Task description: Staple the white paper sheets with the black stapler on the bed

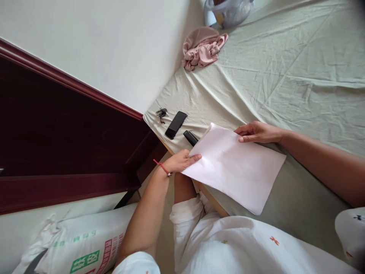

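Observation:
A stack of white paper (234,167) lies tilted across the near edge of the cloth-covered surface. My left hand (182,160) grips its left edge, thumb on top and the other fingers out of sight beneath. At the far edge my right hand (258,133) holds the paper too, its thumb over the top and its fingers along the rim. Partly covered by the stack's left corner is a black oblong object (190,138), whose kind I cannot make out. Beyond it lie a black phone (176,125) and a bunch of keys (162,113).
Pink cloth (202,48) is crumpled by the wall, near a translucent basin (232,13). A wrinkled pale green sheet (308,76) covers the surface. Dark red wooden furniture (71,125) stands at left, with a white printed sack (82,239) below it.

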Tool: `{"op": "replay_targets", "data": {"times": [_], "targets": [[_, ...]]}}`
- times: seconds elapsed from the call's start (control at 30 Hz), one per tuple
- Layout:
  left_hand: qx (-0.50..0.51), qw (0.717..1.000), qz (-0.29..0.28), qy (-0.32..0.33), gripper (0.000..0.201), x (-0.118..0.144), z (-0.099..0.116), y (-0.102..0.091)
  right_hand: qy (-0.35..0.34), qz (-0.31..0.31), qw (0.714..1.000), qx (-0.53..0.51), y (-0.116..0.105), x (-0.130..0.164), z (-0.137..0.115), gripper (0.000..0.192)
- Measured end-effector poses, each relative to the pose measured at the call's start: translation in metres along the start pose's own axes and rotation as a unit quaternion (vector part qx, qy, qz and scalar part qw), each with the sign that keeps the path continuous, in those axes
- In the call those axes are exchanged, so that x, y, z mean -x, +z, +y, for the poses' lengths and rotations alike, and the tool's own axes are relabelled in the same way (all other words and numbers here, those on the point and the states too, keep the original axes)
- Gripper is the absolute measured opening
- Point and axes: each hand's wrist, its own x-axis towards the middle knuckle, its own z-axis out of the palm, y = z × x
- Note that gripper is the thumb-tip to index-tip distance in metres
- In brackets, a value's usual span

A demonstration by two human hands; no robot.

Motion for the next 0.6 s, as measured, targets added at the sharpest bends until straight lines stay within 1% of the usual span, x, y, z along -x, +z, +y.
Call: {"op": "replay_targets", "data": {"times": [0.07, 0.13, 0.23, 0.33, 0.4, 0.5, 0.6], "targets": [[-0.011, 1.000, -0.024, 0.003, 0.045, -0.012, 0.001, 0.002, 0.013, 0.013, 1.000, 0.015, 0.002, -0.001, -0.004, 0.057], [-0.004, 0.999, -0.036, 0.008, 0.047, -0.022, -0.002, 0.007, 0.019, 0.047, 0.998, 0.049, 0.005, -0.003, -0.006, 0.057], [0.029, 0.999, -0.042, 0.009, 0.048, -0.031, -0.013, 0.020, 0.024, 0.085, 0.990, 0.105, 0.010, -0.007, -0.005, 0.058], [0.062, 0.997, -0.034, 0.014, 0.047, -0.034, -0.026, 0.034, 0.019, 0.104, 0.985, 0.139, 0.014, -0.010, -0.003, 0.054], [0.085, 0.996, -0.010, 0.018, 0.048, -0.034, -0.034, 0.041, 0.015, 0.109, 0.982, 0.156, 0.015, -0.011, -0.003, 0.049], [0.137, 0.988, 0.059, 0.023, 0.048, -0.032, -0.044, 0.046, 0.024, 0.123, 0.975, 0.182, 0.013, -0.012, -0.004, 0.042], [0.193, 0.971, 0.140, 0.006, 0.062, -0.030, -0.052, 0.048, 0.040, 0.153, 0.968, 0.197, 0.010, -0.013, -0.004, 0.037]]}}
